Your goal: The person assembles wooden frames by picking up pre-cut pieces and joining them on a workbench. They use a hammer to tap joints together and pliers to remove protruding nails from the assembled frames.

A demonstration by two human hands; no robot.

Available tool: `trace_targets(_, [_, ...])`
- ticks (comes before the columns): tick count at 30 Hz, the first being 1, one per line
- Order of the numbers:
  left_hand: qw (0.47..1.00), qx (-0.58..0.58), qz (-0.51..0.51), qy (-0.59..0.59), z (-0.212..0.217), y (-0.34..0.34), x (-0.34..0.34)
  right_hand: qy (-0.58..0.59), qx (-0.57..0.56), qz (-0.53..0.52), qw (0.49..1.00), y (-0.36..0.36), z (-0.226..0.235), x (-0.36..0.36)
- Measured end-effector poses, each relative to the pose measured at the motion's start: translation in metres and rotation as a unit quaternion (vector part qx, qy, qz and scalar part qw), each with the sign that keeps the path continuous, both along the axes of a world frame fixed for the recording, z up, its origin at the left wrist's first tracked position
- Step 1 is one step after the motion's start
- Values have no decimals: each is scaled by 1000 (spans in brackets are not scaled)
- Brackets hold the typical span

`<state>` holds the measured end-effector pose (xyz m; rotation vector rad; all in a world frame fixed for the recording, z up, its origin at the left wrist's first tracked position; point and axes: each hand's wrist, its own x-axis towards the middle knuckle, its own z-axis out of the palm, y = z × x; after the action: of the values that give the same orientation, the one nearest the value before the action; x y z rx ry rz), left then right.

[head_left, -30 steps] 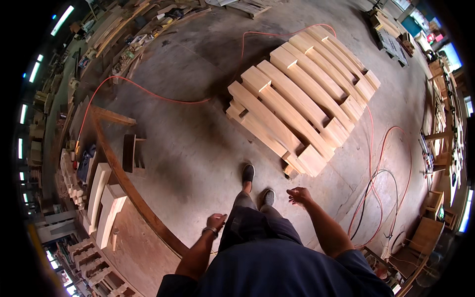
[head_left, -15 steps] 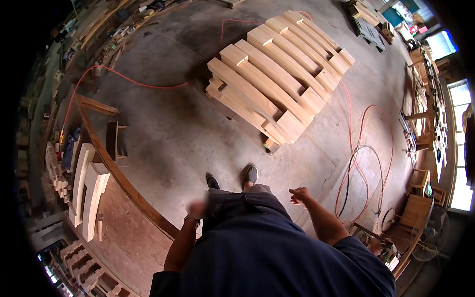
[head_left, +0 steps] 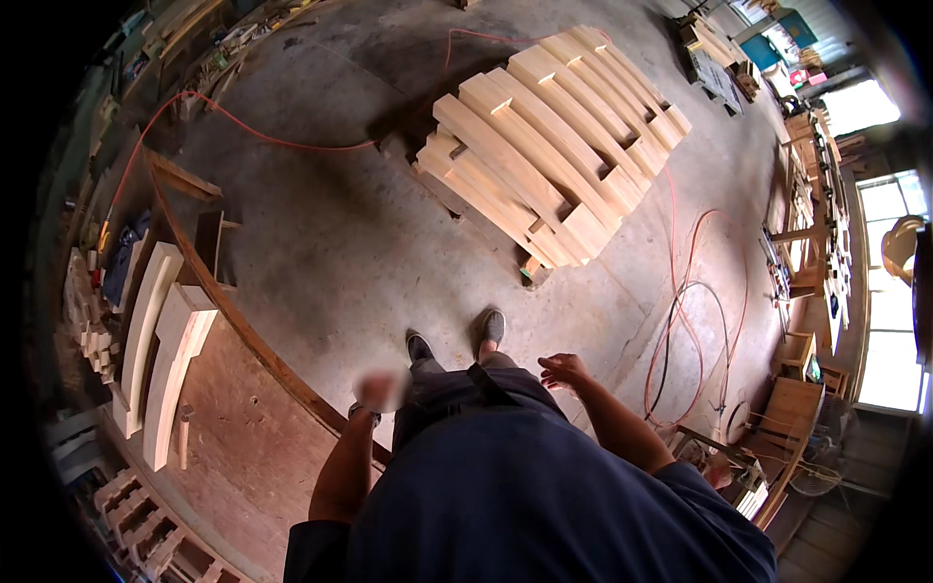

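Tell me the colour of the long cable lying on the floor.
The cable is orange-red, clearest in the head view.

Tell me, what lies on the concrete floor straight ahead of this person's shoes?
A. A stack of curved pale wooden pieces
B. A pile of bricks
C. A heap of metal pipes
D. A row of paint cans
A: beyond the shoes, a stack of curved pale wooden pieces rests on the concrete floor, laid side by side in layers; both hands are empty.

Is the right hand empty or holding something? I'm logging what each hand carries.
Empty. The right hand hangs at the person's side with its fingers loosely spread and nothing between them, above bare concrete floor.
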<state>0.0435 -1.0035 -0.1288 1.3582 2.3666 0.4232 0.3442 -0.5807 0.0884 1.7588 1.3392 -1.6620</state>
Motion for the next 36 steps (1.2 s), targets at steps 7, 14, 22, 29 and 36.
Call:
trace_targets(7, [988,-97,-68,100,15,-38,-19,28,8,-3,1000,-16,16,-14])
trace_targets(14, [998,-50,0,-24,-6,-38,15,-19,23,-42,999,21,6,19])
trace_targets(22, [991,-52,55,-106,-27,-7,41,32,20,-165,986,145,-5,22])
trace_targets(29, [998,25,-49,21,10,87,38,86,-11,-231,969,286,-56,16])
trace_targets(36, [971,-175,107,-123,125,284,37,76,-25,-255,964,354,-87,-6])
